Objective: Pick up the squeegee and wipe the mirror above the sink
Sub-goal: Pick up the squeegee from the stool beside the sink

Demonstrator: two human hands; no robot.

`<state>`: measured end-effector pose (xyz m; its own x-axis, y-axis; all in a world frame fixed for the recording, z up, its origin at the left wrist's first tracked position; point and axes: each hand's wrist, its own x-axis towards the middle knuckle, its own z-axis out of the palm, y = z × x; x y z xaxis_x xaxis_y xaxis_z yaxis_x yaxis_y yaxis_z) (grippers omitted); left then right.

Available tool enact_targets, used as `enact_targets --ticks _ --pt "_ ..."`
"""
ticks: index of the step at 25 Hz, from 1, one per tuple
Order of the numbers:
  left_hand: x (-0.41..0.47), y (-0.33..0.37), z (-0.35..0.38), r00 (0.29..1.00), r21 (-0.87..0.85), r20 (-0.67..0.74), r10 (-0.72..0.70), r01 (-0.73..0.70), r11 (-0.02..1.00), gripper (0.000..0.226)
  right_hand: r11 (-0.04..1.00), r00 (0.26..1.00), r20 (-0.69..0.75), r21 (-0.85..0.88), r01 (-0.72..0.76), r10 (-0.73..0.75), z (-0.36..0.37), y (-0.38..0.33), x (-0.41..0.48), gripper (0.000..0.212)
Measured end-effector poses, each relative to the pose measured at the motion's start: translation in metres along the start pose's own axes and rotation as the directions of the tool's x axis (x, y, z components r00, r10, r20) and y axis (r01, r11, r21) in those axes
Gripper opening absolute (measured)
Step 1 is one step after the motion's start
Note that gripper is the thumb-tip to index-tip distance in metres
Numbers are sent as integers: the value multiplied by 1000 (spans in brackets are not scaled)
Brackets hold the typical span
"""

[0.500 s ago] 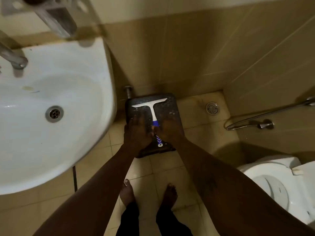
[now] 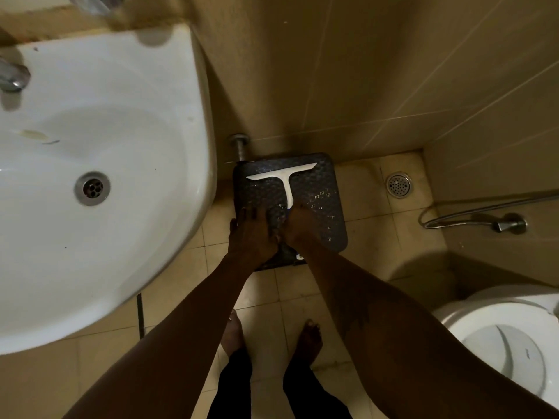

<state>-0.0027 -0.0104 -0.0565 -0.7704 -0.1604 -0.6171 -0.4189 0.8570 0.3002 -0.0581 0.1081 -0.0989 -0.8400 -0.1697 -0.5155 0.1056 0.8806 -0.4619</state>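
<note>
The right hand [image 2: 298, 226] closes on the white T-shaped squeegee [image 2: 284, 180] lying on a dark woven stool [image 2: 325, 204]; the left hand [image 2: 252, 234] rests open, empty, beside it.

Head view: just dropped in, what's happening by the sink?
A person bends over a dark textured stool on the tiled floor beside the white ceramic sink. A white T-shaped squeegee lies flat on it. The right hand covers the handle end; the left hand rests alongside. Nothing is lifted yet.
</note>
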Motion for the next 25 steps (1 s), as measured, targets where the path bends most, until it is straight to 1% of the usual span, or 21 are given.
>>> enact_targets --ticks 3,5,8,13,18,21,25 --pt "-9 0 -10 1000 37 17 0 0 999 100 982 994 -38 165 -94 101 -15 -8 -10 46" --pt "-22 8 -23 1000 33 5 23 -23 999 102 969 991 -46 220 -109 122 -31 -11 -27 43" --pt "-42 27 -46 996 -1 -27 86 -86 996 100 972 991 -66 213 -99 115 -59 -17 -57 43" --pt "-83 51 -93 980 40 -106 166 -162 986 96 957 983 -137 278 -81 123 -111 -43 -94 41" --pt "-124 60 -139 971 90 -116 211 -201 975 96 956 958 -270 292 -12 94 -152 -71 -136 32" --pt "-152 59 -162 948 130 -163 273 -253 959 95 949 934 -341 316 7 107 -171 -89 -165 32" --pt "-191 54 -190 902 229 -196 384 -339 913 93 952 896 -428 306 22 117 -187 -114 -211 30"
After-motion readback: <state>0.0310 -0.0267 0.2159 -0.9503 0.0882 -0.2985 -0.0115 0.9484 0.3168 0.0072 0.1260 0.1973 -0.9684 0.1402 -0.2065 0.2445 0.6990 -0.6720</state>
